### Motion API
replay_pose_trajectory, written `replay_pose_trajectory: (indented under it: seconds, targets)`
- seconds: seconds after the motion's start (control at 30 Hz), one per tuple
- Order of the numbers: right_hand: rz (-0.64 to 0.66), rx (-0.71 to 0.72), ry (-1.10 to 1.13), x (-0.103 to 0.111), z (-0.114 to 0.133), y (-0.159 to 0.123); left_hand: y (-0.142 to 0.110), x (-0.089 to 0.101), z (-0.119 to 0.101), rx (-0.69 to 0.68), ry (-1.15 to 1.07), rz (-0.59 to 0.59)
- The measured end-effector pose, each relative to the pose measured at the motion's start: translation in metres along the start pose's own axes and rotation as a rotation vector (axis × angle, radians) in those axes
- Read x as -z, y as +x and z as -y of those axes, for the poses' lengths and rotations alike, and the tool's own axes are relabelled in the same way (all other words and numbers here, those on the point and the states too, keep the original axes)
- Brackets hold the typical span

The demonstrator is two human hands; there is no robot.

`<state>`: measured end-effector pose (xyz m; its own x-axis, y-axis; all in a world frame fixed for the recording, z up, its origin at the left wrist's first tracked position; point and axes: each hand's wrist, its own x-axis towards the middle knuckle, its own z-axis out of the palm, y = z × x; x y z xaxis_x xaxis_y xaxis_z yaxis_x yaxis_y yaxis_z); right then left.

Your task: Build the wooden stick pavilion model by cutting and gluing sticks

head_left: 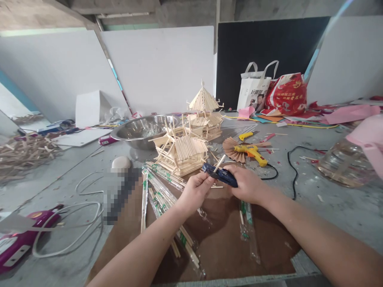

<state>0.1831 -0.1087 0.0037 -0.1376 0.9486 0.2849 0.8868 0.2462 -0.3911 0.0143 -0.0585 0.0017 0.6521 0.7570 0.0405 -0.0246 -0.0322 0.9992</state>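
My right hand (pixel 247 184) is wrapped round a dark blue hand tool (pixel 229 177), whose exact kind I cannot make out. A pale wooden stick (pixel 220 163) slants up across the tool's left part. My left hand (pixel 197 189) is closed, its thumb and fingers pinched at the stick's lower end beside the tool. Just beyond the hands stands a small pavilion model (pixel 182 153) built of wooden sticks, with a taller tower model (pixel 204 113) behind it. Under my arms, packets of chopsticks (pixel 163 191) in clear wrappers lie on a brown board (pixel 221 247).
A yellow hot glue gun (pixel 253 152) with a black cable lies to the right, near a yellow knife (pixel 245 136). A metal basin (pixel 134 129) stands behind the models. On the left are a purple power strip (pixel 25 235) and white cable; far right, a clear jug (pixel 339 163).
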Motion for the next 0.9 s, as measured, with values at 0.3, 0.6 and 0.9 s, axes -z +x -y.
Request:
replay_pose_trajectory:
  seconds: [0.3, 0.6, 0.9]
  targets:
    - [0.024, 0.063, -0.003, 0.005, -0.001, 0.0, 0.001, 0.009, 0.001, 0.182, -0.213, 0.185]
    - [0.082, 0.034, -0.025, 0.007, 0.001, -0.001, 0.0, 0.013, -0.006, 0.29, -0.3, 0.274]
    - [0.036, -0.104, -0.155, 0.001, 0.009, 0.003, 0.002, 0.003, 0.003, -0.051, 0.127, -0.059]
